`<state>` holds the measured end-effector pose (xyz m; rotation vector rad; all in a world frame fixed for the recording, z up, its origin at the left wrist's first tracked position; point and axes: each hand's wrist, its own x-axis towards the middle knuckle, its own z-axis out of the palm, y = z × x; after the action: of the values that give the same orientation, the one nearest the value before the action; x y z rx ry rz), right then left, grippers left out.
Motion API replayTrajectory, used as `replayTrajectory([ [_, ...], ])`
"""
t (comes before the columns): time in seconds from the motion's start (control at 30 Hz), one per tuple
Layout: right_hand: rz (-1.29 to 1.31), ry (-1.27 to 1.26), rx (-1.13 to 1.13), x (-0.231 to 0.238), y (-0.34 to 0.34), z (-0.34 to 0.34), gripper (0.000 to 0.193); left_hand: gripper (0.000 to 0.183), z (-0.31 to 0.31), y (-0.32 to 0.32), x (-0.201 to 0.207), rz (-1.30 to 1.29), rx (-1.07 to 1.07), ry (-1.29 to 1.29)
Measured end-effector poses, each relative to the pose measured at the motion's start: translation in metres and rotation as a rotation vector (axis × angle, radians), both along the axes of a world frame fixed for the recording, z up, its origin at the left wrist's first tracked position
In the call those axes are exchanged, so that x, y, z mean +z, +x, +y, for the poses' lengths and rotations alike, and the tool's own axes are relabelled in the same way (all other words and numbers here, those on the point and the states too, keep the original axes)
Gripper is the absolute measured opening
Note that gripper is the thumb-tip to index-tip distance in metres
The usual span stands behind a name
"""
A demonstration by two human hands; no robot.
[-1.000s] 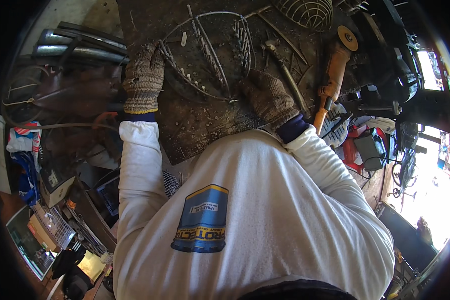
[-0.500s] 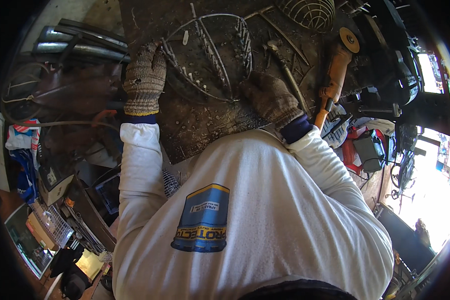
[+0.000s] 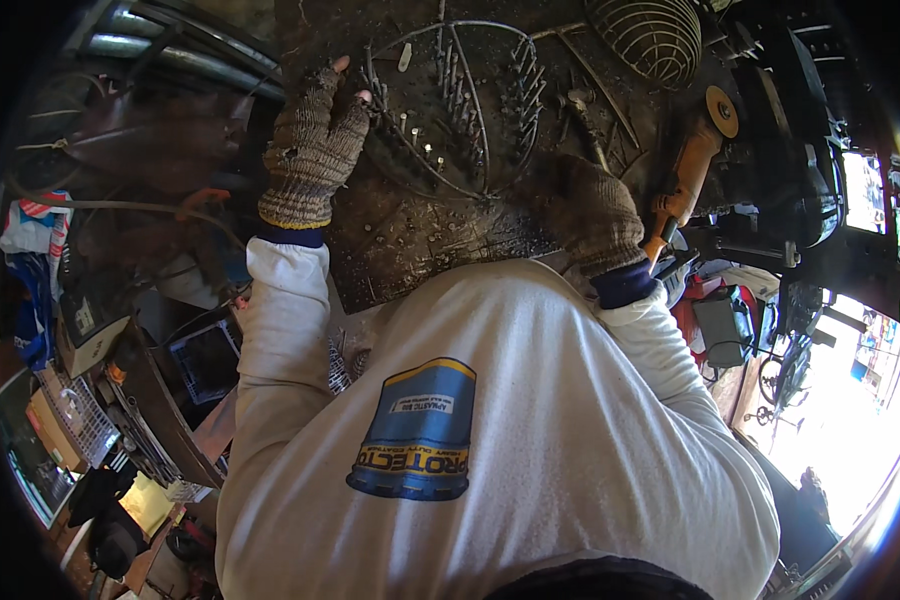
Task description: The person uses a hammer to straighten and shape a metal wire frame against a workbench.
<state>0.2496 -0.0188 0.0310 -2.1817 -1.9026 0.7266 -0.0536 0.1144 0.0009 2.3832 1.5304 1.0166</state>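
Observation:
A round wire frame (image 3: 484, 130) of thin metal rod lies on the dark workbench (image 3: 385, 265), with a bar across it and rows of short spikes along its middle and right side. My left hand (image 3: 315, 155), in a knitted glove with bare fingertips showing, is at the frame's left edge. Its thumb and forefinger are apart, the thumb tip close to or touching the rim. My right hand (image 3: 602, 210), gloved too, is at the frame's lower right; its fingers are lost in shadow and blur. Small pale bits (image 3: 428, 148) lie inside the ring.
To the right rest a hammer (image 3: 592, 130) and an orange angle grinder (image 3: 688, 175) with a disc. A domed wire guard (image 3: 650, 40) and a thin rod (image 3: 605, 75) lie farther back. Metal tubes (image 3: 160, 48) are at the far left. Crates and boxes stand below on the left.
The wire frame has shifted, and its spikes now stand out at a different angle. My left hand's fingers have spread at the rim. My right hand has moved slightly right. The whole view has shifted.

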Motion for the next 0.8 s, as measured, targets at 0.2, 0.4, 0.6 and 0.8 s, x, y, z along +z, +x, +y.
replayTrajectory([
  [0.2, 0.09, 0.001, 0.126, -0.001, -0.004, 0.002, 0.039, 0.074, 0.003, 0.007, -0.008, 0.089, 0.053, -0.061],
  [0.4, 0.081, 0.003, 0.196, -0.009, -0.029, 0.008, 0.037, 0.08, 0.003, 0.008, -0.006, 0.225, 0.086, -0.175],
  [0.6, 0.181, 0.035, 0.24, -0.02, -0.025, 0.007, 0.041, 0.081, 0.018, -0.007, -0.036, 0.179, -0.133, -0.048],
  [0.8, 0.076, 0.086, 0.221, -0.015, -0.021, 0.0, 0.048, 0.073, 0.003, -0.002, -0.026, -0.18, -0.085, -0.168],
])
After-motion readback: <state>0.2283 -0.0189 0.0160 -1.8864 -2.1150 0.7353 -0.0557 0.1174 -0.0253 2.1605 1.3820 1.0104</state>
